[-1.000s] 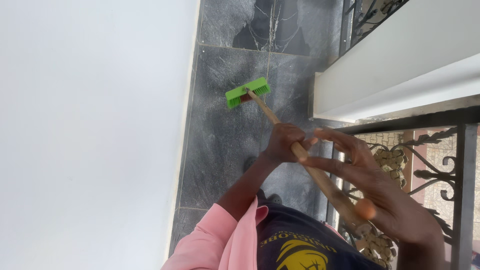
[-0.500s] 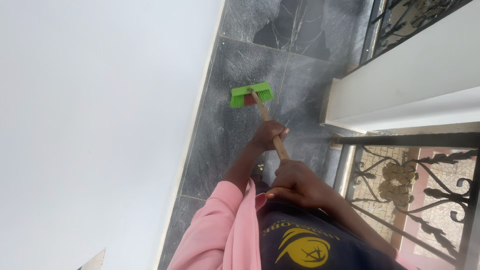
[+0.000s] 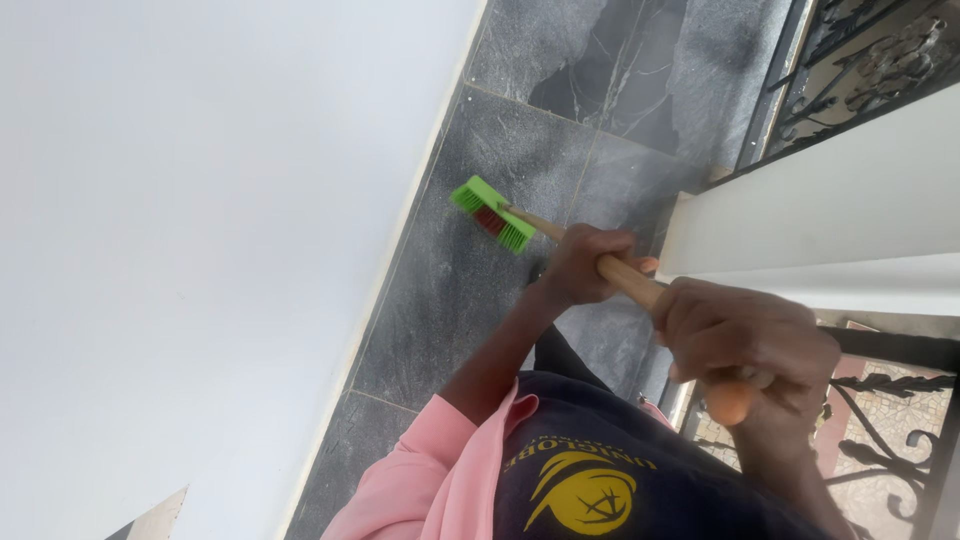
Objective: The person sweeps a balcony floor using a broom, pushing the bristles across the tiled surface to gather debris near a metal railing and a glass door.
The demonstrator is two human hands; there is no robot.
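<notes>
A broom with a bright green head (image 3: 492, 213) and red bristles rests on the dark grey stone floor (image 3: 440, 300), close to the white wall. Its wooden handle (image 3: 628, 280) slants down to the right. My left hand (image 3: 585, 265), on an arm in a pink sleeve, is closed around the middle of the handle. My right hand (image 3: 750, 340) grips the handle near its rounded top end, just in front of my dark shirt with a yellow emblem.
A plain white wall (image 3: 200, 250) fills the left side. A white ledge (image 3: 820, 230) juts in at the right, with a black ornate iron railing (image 3: 880, 60) above it and more ironwork (image 3: 900, 420) below. The tiled floor is a narrow strip between them.
My right hand, with fingers spread along the handle a second ago, has closed around its top end. The broom head has stayed near the wall while the view tilted.
</notes>
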